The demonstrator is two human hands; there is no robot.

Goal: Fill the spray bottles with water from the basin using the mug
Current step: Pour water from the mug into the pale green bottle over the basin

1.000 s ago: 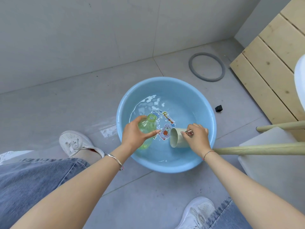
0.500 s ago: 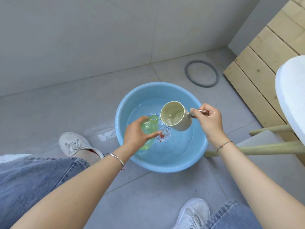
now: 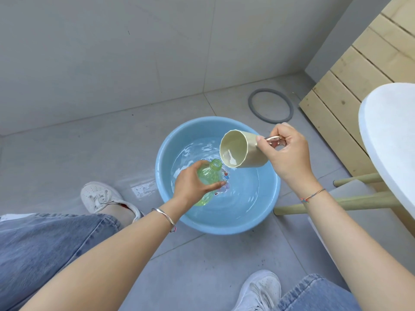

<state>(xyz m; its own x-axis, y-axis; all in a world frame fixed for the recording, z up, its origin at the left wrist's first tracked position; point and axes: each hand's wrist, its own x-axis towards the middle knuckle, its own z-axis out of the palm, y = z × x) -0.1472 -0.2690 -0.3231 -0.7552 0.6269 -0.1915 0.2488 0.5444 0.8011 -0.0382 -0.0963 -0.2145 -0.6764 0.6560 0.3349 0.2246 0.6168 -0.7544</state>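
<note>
Now the left grip (image 3: pixel 190 186) is clenched around the green spray bottle (image 3: pixel 210 173), fingers and thumb wrapped round its body. The bottle is held over the left part of the blue basin (image 3: pixel 224 224), tilted so its open neck points up and to the right. Whether its base touches the water (image 3: pixel 244 189) I cannot tell.

The right grip (image 3: pixel 289 153) pinches the metal handle (image 3: pixel 274 138) of the cream mug (image 3: pixel 246 151), thumb on top and fingers curled beneath. The mug hangs above the basin's far half, tipped well over on its side with its mouth turned toward the bottle. A little water pools inside at its lower lip. That lip sits just beside the bottle's neck; I cannot tell whether they touch, nor whether any stream passes between them.

The basin stands on the grey tiled floor (image 3: pixel 89 153), its water rippled, with a colourful cartoon print (image 3: pixel 226 176) showing on its bottom. A wet patch (image 3: pixel 143 187) shines on the floor just left of the basin. Farther back lies a grey ring (image 3: pixel 270 106), well apart from the basin. To the right stand pale wooden slats (image 3: pixel 350 86) and a white stool (image 3: pixel 390 142) with wooden legs. A silver bangle (image 3: pixel 165 217) circles the left wrist and a thin cord bracelet (image 3: pixel 313 195) the right. Blue jeans (image 3: pixel 45 243) and white sneakers (image 3: pixel 98 196) show at the bottom.
</note>
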